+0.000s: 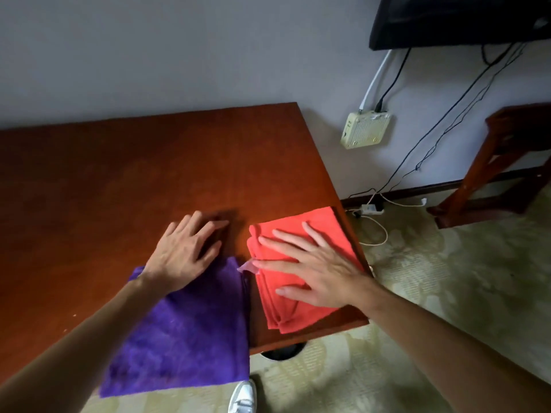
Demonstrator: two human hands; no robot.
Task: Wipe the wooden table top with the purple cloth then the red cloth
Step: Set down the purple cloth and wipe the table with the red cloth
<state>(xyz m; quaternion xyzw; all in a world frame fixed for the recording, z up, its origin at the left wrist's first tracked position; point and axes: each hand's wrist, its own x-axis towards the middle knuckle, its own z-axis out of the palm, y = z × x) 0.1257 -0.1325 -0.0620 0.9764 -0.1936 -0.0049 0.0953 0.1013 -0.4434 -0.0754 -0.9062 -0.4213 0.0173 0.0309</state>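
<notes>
The wooden table top (pixel 125 174) fills the left and middle of the head view. A purple cloth (pixel 190 329) lies spread flat at the near edge, its front part hanging over it. My left hand (pixel 185 251) rests flat, fingers apart, at the cloth's far edge, with the fingertips on bare wood. A red cloth (pixel 325 231), folded in layers, lies at the table's near right corner. My right hand (pixel 310 272) lies flat on it with fingers spread. A small pale tag (pixel 249 267) sticks out between the two cloths.
The table's right edge drops to patterned carpet (pixel 432 308). On the wall at right hang a cream box (pixel 365 129) and cables; a power strip (pixel 369 208) lies on the floor. A wooden stand (pixel 492 162) is at far right. A white shoe (pixel 244 396) shows below.
</notes>
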